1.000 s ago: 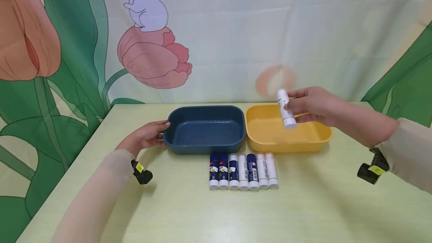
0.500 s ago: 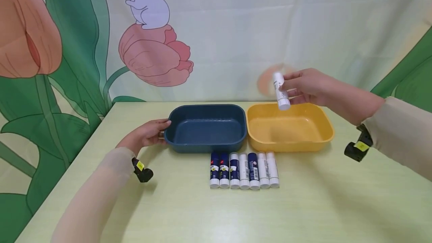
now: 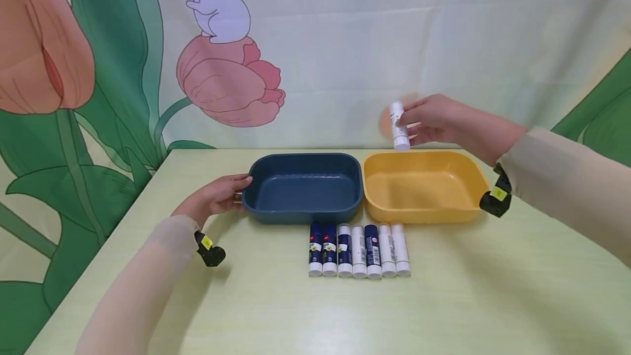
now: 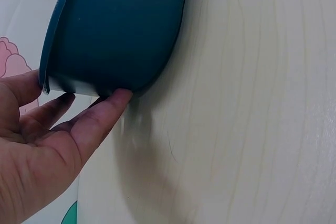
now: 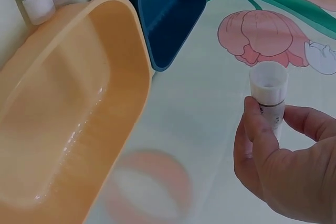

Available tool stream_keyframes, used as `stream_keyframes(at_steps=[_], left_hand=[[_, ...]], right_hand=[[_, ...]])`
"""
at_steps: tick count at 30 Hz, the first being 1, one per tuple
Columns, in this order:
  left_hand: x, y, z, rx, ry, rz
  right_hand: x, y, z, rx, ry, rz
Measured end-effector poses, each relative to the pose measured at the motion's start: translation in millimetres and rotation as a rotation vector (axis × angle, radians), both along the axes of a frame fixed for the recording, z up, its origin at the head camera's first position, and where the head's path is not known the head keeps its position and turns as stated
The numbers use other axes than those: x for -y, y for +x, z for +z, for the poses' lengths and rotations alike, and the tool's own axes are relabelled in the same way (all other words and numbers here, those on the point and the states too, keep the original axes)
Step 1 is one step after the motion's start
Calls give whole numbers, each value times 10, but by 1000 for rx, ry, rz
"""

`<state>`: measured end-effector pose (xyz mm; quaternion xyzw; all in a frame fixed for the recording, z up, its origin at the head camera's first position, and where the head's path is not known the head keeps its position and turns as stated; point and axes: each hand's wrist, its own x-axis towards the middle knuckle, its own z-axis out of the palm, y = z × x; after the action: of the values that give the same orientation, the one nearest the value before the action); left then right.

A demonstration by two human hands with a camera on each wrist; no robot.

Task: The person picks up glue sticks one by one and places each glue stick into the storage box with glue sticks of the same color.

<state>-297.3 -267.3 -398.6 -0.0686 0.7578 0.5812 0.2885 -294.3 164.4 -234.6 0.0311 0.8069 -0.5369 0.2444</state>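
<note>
My right hand (image 3: 436, 116) holds a white glue stick (image 3: 399, 127) between thumb and fingers, raised above the back left of the yellow basin (image 3: 426, 216). In the right wrist view the glue stick (image 5: 269, 85) is nearly upright, its hollow white end toward the camera. My left hand (image 3: 221, 195) grips the left end of the blue basin (image 3: 300, 217). In the left wrist view one digit lies at the rim of the blue basin (image 4: 115, 30), and other fingertips (image 4: 124, 96) touch its lower edge. Both basins show nothing inside.
In front of the basins lies a row of several glue sticks (image 3: 359, 251), some dark blue with white ends, some white. The basins stand side by side on a pale table (image 3: 276, 311). A printed cloth (image 3: 335, 59) hangs behind the table's back edge.
My right hand has carried the white glue stick up, back and slightly left, from over the yellow basin's middle to its back edge. The left hand stays on the blue basin.
</note>
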Motion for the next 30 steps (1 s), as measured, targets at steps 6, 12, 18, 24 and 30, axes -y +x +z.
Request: stream_keyframes(at_steps=[6, 12, 18, 24, 30], left_hand=[[7, 13, -2, 3, 1, -18], [4, 14, 5, -1, -3, -19], [7, 15, 17, 3, -9, -10], [4, 24, 17, 13, -4, 9], [13, 20, 9, 10, -2, 2]], right_hand=[[55, -90, -139, 35, 5, -18], [84, -174, -279, 44, -7, -29], [131, -235, -432, 50, 6, -4], [164, -245, -627, 83, -1, 25], [208, -252, -797, 117, 24, 29]])
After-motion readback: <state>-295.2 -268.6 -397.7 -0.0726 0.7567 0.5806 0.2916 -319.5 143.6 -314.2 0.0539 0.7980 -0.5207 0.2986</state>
